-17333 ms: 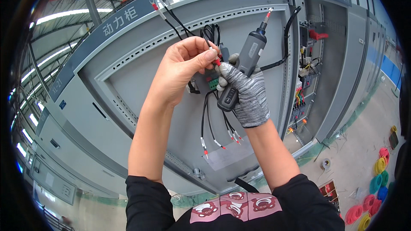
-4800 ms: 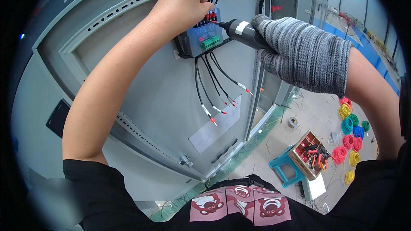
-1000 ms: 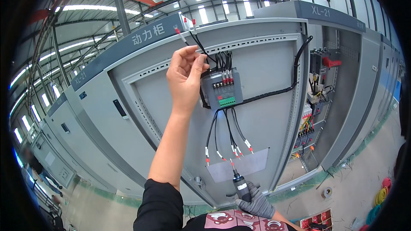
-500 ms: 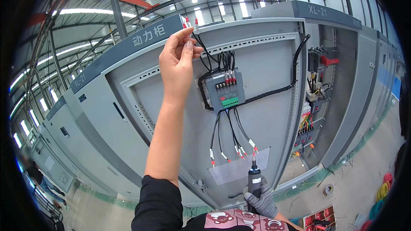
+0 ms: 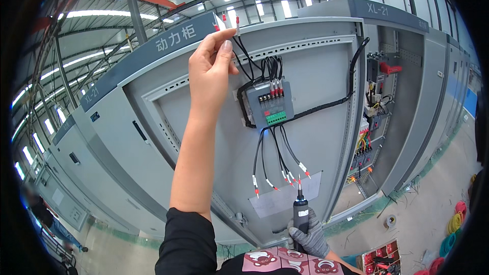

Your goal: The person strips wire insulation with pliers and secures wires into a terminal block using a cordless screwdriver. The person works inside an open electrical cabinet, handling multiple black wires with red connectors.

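My left hand (image 5: 210, 63), bare and raised, has its thumb and fingers closed around black wires near their labelled, red-tipped ends (image 5: 237, 22). Exactly how many it grips is hidden by the fingers. These wires lead down to a grey meter module (image 5: 276, 103) fixed on the cabinet door, with a green terminal block (image 5: 276, 118). Several other wires are seated in its upper terminals. In a grey glove, my right hand (image 5: 309, 237) is wrapped around a black electric screwdriver (image 5: 301, 219), its bit pointing up. Just above the bit hang loose black wires (image 5: 284, 147) with white labels and red tips.
A black wrapped cable (image 5: 321, 110) crosses the grey door (image 5: 316, 142); a paper sheet (image 5: 260, 206) lies on its lower part. To the right, an open cabinet shows breakers and a red handle (image 5: 391, 69). A parts box (image 5: 382, 258) and wire coils (image 5: 455, 222) sit lower right.
The view has shifted slightly. My left index finger has straightened along the wires. The screwdriver bit has come away a little from the hanging wire tips.
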Tool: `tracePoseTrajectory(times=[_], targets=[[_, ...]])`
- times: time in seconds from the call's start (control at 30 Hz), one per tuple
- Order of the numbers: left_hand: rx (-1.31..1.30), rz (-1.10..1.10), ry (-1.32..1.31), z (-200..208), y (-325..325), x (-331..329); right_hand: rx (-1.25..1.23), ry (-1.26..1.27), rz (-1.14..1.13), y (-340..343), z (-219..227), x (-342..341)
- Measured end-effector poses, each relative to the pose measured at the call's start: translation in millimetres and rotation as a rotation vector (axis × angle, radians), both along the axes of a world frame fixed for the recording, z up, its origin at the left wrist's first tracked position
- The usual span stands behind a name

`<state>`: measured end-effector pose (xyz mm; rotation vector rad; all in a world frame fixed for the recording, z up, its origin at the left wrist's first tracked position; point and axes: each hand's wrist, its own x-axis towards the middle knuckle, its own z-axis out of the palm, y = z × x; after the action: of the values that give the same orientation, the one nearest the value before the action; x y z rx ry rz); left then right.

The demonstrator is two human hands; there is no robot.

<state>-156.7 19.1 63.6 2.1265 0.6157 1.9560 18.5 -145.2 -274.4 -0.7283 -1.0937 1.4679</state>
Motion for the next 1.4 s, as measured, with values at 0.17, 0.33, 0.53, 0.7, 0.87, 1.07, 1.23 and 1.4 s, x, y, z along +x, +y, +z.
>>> tracePoseTrajectory(times=[0.17,0.33,0.53,0.7,0.87,1.07,1.23,1.4], targets=[[-0.005,-0.037,-0.059,-8,1,-3,-0.036,0.051,0.003,-1,5,-3],[0.009,-0.03,-0.075,-10,1,-6,-0.028,0.082,0.015,0,3,-5],[0.114,0.095,-0.07,-7,3,-6,-0.011,0.054,0.018,0,3,-6],[0.153,0.252,-0.035,7,3,2,0.0,0.016,0.035,1,1,-5],[0.182,0.229,-0.055,7,9,0,-0.002,0.046,0.028,1,-2,-5],[0.148,0.113,-0.059,16,8,6,-0.011,-0.001,0.031,4,-1,-3],[0.098,-0.025,-0.158,13,2,4,-0.034,-0.02,0.011,5,-4,-3],[0.247,-0.024,-0.061,-5,6,6,0.151,-0.23,-0.174,20,5,9]])
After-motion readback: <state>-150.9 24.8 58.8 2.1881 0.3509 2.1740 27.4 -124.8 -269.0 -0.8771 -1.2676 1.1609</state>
